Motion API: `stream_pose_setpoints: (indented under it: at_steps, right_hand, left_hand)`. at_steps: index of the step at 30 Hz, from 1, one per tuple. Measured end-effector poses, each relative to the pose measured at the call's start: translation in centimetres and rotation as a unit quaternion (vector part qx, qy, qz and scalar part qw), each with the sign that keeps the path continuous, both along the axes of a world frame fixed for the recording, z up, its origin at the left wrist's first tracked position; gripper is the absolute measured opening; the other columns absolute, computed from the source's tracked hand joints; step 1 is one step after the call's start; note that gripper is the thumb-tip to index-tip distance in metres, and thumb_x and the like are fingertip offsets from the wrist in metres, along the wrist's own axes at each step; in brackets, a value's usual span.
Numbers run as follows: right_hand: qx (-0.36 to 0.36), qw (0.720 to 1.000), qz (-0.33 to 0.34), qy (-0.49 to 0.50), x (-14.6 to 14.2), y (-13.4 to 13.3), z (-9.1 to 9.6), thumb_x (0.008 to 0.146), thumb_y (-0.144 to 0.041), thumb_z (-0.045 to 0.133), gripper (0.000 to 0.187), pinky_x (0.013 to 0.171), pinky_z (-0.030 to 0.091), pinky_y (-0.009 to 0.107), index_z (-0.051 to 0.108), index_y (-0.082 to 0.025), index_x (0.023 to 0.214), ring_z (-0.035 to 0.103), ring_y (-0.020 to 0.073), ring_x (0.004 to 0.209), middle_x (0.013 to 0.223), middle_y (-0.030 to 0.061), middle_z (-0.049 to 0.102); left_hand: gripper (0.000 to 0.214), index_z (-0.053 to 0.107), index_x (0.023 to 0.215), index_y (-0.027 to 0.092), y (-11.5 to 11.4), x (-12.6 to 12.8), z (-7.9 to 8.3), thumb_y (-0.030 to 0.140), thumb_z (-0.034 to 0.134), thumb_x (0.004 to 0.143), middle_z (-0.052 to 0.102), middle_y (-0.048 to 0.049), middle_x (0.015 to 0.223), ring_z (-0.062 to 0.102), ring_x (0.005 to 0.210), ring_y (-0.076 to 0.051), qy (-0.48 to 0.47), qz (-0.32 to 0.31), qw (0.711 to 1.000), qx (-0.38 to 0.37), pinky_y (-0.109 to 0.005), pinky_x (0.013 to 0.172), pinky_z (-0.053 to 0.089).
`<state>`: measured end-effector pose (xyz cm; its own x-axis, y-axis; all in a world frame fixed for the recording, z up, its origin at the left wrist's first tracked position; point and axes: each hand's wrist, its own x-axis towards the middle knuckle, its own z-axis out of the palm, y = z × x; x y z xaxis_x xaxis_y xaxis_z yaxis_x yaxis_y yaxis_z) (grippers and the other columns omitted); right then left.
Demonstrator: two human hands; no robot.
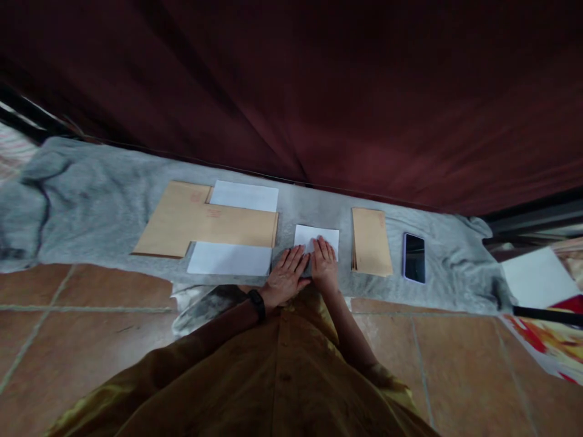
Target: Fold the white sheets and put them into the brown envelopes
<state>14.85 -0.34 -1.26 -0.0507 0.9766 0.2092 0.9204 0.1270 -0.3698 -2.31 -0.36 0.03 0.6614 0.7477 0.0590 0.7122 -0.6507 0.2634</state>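
Observation:
A small white sheet of paper (304, 233), which looks folded, lies on the grey cloth in front of me. My right hand (324, 267) rests flat on its right part, fingers stretched out. Beside it, my left hand (286, 274) lies flat with the fingers extended, their tips at the paper's lower left edge. The hands nearly touch and cover the paper's near edge. To the left are brown envelopes (232, 226) laid across white sheets (230, 260). On the right lies a stack of brown envelopes (371, 243).
A phone (414, 258) lies right of the envelope stack. The grey cloth (91, 200) covers a long narrow surface, wrinkled at both ends. Dark red fabric (319, 109) rises behind it. A white sheet (540, 279) and a colourful printed bag or wrapper (555, 343) are at far right.

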Motion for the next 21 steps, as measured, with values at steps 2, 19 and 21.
stream_pose_setpoints:
  at_steps: [2, 19, 21]
  right_hand:
    - [-0.003, 1.0, -0.011, -0.015, 0.2, -0.2, 0.0, 0.104, -0.026, 0.036, 0.051, 0.119, 0.032, 0.048, 0.04, -0.013, 0.153, 0.032, 0.0257, 0.149, 0.159, 0.0157, 0.04]
    - [0.005, 0.996, -0.084, 0.009, 2.9, -0.8, 0.1, 0.103, -0.021, 0.034, 0.046, 0.119, 0.031, 0.052, 0.049, -0.015, 0.146, 0.041, 0.0253, 0.143, 0.152, 0.0144, 0.05]
    - [0.017, 0.997, -0.072, 0.038, 2.6, 0.4, 0.5, 0.103, -0.022, 0.036, 0.044, 0.119, 0.032, 0.052, 0.053, -0.016, 0.143, 0.042, 0.0252, 0.143, 0.15, 0.0137, 0.052]
  left_hand:
    - [0.075, 0.031, 0.157, 0.01, -0.2, -0.1, 0.1, 0.05, 0.052, 0.096, 0.024, -0.0184, 0.166, 0.015, 0.155, -0.03, 0.002, 0.003, 1.0, -0.003, -0.052, 0.127, 0.016]
    - [0.081, 0.032, 0.155, 0.005, -0.8, -0.9, -0.6, 0.054, 0.053, 0.094, 0.025, -0.0207, 0.165, 0.016, 0.155, -0.03, 0.019, 0.014, 1.0, 0.014, -0.048, 0.127, 0.018]
    - [0.08, 0.032, 0.155, 0.005, -0.8, -1.0, -0.7, 0.054, 0.052, 0.095, 0.026, -0.0207, 0.164, 0.018, 0.155, -0.031, 0.016, 0.015, 1.0, 0.017, -0.049, 0.126, 0.019]
